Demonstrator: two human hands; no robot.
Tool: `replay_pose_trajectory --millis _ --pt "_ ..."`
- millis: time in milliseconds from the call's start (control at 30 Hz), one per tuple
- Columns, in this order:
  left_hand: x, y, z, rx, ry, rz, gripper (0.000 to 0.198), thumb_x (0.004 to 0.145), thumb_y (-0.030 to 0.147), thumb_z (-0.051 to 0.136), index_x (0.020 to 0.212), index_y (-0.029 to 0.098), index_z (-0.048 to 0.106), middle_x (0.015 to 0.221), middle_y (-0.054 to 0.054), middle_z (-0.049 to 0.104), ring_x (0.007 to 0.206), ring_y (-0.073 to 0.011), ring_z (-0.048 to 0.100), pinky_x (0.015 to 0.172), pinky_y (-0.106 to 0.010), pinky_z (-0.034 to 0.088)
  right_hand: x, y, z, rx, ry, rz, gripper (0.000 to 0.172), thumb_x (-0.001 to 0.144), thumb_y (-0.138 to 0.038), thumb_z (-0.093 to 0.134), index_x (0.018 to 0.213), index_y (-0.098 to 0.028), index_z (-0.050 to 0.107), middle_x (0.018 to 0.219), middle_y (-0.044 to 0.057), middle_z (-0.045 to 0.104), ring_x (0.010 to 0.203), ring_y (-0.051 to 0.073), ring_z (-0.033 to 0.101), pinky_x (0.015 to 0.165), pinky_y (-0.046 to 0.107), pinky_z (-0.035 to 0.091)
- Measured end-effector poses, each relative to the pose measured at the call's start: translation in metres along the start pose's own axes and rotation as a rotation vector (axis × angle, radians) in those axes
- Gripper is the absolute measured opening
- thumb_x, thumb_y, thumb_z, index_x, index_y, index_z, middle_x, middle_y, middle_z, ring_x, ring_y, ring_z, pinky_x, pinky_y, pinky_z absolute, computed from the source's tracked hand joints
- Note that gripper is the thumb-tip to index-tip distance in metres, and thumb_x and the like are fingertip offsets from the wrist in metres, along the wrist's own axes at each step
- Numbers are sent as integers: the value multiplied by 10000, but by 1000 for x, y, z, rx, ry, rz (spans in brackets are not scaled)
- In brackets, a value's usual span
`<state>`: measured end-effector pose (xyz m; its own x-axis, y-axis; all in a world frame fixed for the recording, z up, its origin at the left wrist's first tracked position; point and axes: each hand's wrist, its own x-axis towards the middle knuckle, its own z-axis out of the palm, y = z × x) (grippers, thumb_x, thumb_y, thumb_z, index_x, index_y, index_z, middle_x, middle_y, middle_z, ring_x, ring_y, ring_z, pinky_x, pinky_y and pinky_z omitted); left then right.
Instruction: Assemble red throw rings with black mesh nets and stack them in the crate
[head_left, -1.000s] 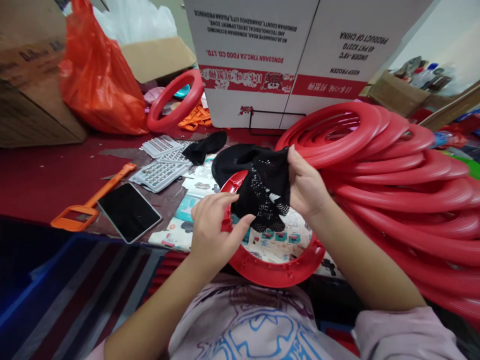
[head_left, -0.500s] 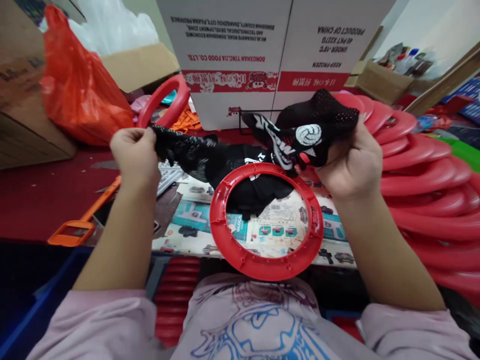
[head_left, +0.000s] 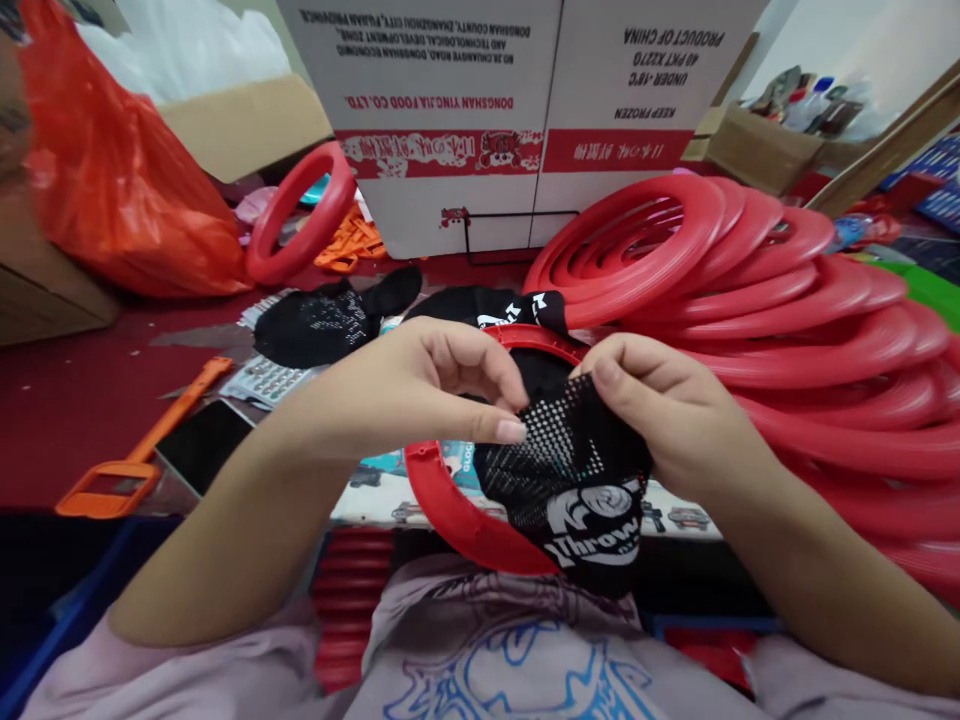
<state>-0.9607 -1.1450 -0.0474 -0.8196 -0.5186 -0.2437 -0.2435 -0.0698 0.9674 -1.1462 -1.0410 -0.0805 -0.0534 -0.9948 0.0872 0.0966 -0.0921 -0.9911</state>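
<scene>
My right hand [head_left: 667, 410] pinches the upper edge of a black mesh cloth [head_left: 570, 470] with white "Throw" lettering, which hangs down in front of me. At the cloth's left edge is my left hand [head_left: 442, 390], thumb and fingers curved but apart, thumb tip against the mesh. Behind the cloth, a red plastic ring [head_left: 465, 525] with a flat, ribbed face is partly hidden. More black printed fabric [head_left: 487, 303] lies beyond the ring. Another black mesh piece [head_left: 315, 322] rests to the left, partly over a calculator [head_left: 270, 380].
Many red rings [head_left: 817, 370] are heaped on the right. A white carton [head_left: 450, 80] stands at the back, near a single red ring [head_left: 300, 215] and an orange bag [head_left: 127, 160]. An orange plastic tool [head_left: 142, 450] and a phone [head_left: 204, 445] lie left.
My left hand has let go of a black mesh piece, now lying on the left, and moved right to the other cloth. My right hand has brought that cloth down and nearer.
</scene>
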Motion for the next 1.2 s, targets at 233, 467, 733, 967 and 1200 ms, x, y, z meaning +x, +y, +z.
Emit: replay_pose_trajectory --millis 233,467,733,967,1200 --pt "10 -14 -5 30 78 70 168 626 243 756 761 183 676 611 -2 577 505 -106 503 442 -210 404 -4 17 -5 -496 16 -363 68 863 -264 659 921 -233 675 828 -13 698 709 106 632 661 199 515" --pt "71 -63 -37 674 336 122 193 791 320 576 864 190 699 770 -37 674 704 -181 600 626 -279 438 75 79 -33 -783 -92 -414 307 875 -116 502 1007 -255 742 900 20 715 815 144 661 777 277 532" --pt "102 -96 -59 669 477 247 176 770 305 575 699 175 669 977 -65 660 915 -201 610 854 -316 445 115 116 -36 -975 -201 -380 368 820 -45 475 1042 -153 748 916 96 676 841 183 621 807 323 506" --pt "97 -109 -66 641 482 124 215 792 352 601 704 164 657 768 -37 650 758 -174 605 718 -291 443 104 130 -35 -991 -184 -464 342 866 -160 477 1097 -151 728 894 97 675 761 188 607 715 322 506" --pt "90 -107 -63 621 524 35 194 780 324 617 696 154 658 761 -33 638 765 -179 590 726 -304 423 104 135 -31 -1165 -163 -545 342 898 -163 459 1125 -201 711 914 67 668 787 158 596 653 259 458"
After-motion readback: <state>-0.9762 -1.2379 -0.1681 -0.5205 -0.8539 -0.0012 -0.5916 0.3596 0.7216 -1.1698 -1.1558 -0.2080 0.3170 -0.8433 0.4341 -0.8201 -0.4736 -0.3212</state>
